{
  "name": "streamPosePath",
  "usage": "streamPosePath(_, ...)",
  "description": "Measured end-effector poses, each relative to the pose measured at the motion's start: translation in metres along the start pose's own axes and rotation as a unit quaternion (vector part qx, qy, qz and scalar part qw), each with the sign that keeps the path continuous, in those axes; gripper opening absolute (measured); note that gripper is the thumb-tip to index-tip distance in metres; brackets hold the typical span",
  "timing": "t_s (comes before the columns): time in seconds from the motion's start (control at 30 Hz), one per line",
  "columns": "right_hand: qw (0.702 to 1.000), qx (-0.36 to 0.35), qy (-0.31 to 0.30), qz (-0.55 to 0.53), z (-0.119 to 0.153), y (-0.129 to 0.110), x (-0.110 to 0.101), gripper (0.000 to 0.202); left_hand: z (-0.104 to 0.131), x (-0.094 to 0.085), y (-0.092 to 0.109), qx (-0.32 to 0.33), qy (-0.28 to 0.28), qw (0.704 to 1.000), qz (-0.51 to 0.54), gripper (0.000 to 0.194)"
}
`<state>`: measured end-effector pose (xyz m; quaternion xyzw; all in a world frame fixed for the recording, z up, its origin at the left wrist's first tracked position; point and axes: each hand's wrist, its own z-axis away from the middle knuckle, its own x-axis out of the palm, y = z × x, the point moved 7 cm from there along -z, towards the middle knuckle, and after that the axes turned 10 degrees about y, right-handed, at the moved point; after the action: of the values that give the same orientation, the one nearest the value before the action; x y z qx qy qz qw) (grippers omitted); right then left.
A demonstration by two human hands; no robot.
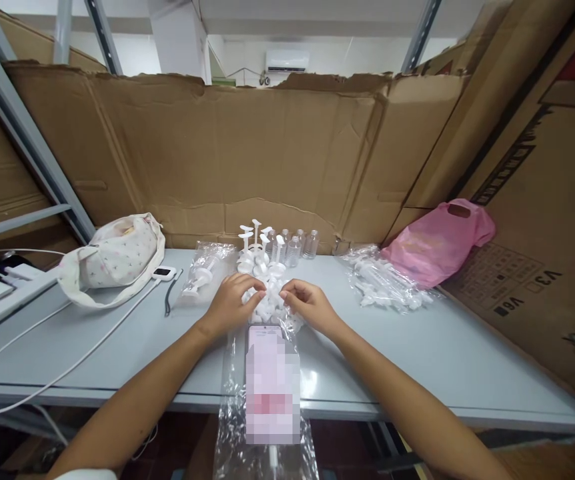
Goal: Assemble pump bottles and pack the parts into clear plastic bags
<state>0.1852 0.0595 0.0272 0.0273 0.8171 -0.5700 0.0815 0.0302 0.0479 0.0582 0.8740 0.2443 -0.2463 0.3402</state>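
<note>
My left hand and my right hand face each other just above a heap of small white plastic parts. Thumb and fingers of each hand are pinched together; whatever is between them is too small to make out. The heap lies on a clear plastic bag, which hangs over the table's front edge. On that bag rests a phone, its screen mostly blurred out. Behind my hands stand several white pump heads and several clear bottles.
On the grey table, a bagged white pump lies left of my hands. Farther left are a floral cloth bag, white cable and power strip. Bagged clear parts and a pink bag lie right. Cardboard walls the back.
</note>
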Motion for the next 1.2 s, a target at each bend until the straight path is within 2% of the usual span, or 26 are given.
streamPosePath(0.2,0.997,-0.046,-0.031,0.051,0.008,-0.007,0.016,0.03,0.003,0.012,0.012,0.016,-0.051,0.999,-0.002,0.017)
streamPosePath(0.43,0.999,-0.022,-0.034,0.018,0.006,-0.008,0.013,0.032,0.002,0.012,0.016,0.014,-0.075,0.997,-0.011,0.02)
streamPosePath(0.63,1.0,-0.016,-0.022,0.015,0.003,-0.009,0.0,0.027,0.001,0.009,0.011,0.005,-0.081,0.997,0.01,0.021)
streamPosePath(0.87,0.999,-0.003,0.028,-0.015,-0.006,-0.011,-0.027,0.026,-0.001,0.004,-0.004,0.004,-0.076,0.997,-0.009,0.023)
streamPosePath(1.2,0.994,-0.01,0.103,-0.033,-0.006,-0.025,-0.044,0.025,-0.005,-0.006,-0.003,-0.009,-0.063,0.998,-0.021,0.025)
